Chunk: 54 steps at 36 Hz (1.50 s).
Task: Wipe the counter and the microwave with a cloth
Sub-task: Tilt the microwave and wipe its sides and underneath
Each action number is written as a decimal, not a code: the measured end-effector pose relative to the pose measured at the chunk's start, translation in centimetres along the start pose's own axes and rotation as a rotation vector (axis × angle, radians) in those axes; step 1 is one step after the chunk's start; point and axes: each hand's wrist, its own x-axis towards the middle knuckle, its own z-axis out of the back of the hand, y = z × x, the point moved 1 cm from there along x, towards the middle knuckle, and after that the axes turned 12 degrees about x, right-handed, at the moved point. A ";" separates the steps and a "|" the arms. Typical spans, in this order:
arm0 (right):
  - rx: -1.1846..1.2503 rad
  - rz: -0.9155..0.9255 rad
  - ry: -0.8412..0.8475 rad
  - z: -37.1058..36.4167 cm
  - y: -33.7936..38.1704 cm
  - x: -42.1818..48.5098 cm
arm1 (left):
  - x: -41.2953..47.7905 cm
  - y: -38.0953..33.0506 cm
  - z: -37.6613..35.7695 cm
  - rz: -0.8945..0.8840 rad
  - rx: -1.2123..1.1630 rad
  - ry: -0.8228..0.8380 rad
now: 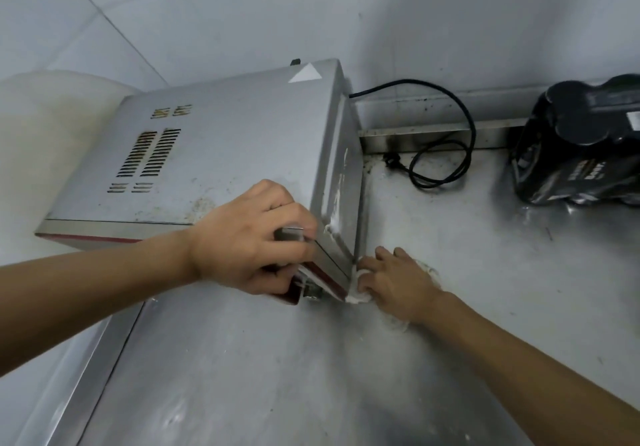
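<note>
One microwave (225,154) lies on the steel worktop (450,307) with its long axis left to right and its door edge toward the person. The left hand (249,241) has its grip closed on the front right corner. Just right of that corner, the right hand (394,282) clutches one white cloth (356,298) against the worktop. Further right, one dark shrink-wrapped pack (581,147) holds several round-topped containers.

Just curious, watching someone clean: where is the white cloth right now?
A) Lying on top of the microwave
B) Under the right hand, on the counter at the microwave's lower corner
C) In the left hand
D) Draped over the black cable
B: the right hand holds the white cloth down on the counter at the lower front corner of the microwave, while the left hand grips that corner higher up.
</note>
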 end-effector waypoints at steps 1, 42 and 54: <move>0.003 0.025 0.004 -0.5 0.0 -0.8 | 0.0 0.0 0.0 0.000 0.002 -0.010; 0.088 -0.139 -0.152 -4.0 6.9 -5.9 | -0.2 -0.1 0.0 0.017 -0.004 -0.029; 0.116 -0.507 -0.314 -2.2 3.9 -2.8 | -0.3 -0.1 -0.1 0.025 -0.006 -0.030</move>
